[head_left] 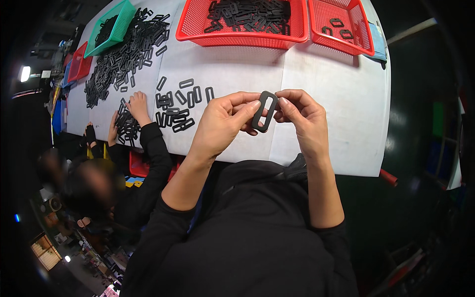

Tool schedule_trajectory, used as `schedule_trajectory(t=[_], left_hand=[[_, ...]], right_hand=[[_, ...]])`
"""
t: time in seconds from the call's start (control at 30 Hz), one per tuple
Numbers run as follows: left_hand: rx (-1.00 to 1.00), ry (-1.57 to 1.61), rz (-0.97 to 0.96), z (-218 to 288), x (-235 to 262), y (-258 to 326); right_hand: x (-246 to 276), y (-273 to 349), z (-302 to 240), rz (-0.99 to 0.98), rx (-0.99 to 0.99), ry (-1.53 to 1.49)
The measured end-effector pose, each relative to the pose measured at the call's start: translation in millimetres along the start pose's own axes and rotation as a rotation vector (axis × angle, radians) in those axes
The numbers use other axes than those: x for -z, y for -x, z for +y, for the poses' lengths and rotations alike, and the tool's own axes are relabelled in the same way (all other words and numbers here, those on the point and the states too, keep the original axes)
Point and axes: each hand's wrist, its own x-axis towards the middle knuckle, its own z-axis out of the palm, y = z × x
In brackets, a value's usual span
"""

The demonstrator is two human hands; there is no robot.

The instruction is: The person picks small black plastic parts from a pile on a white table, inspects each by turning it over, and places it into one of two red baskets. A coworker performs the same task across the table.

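Black buckle (270, 114) above a white table (346, 119), gripped by the left hand (217, 123); the right hand (306, 116) has fingers bent at its right edge, grip unclear. Beyond: large red basket (242, 41) heaped with buckles (247, 19); small red basket (341, 47) holding three; green basket (121, 25), also containing buckles.

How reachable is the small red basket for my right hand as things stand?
Probably yes: only bare white table shows between your right hand and the small red basket, though that hand is busy beside the black ring your left hand holds.
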Motion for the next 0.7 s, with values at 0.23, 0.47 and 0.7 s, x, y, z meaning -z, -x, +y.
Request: schedule_trajectory(t=[0.23,0.47,0.7], left_hand=[[0.003,0.025,-0.009,1,2,7],[-0.02,-0.004,-0.006,0,3,10],[-0.003,-0.02,-0.001,-2,4,11]], right_hand=[[-6,3,7,0.024,0.452,0.38],[-6,2,11,0.032,0.39,0.299],[-13,5,9,-0.016,0.195,0.13]])
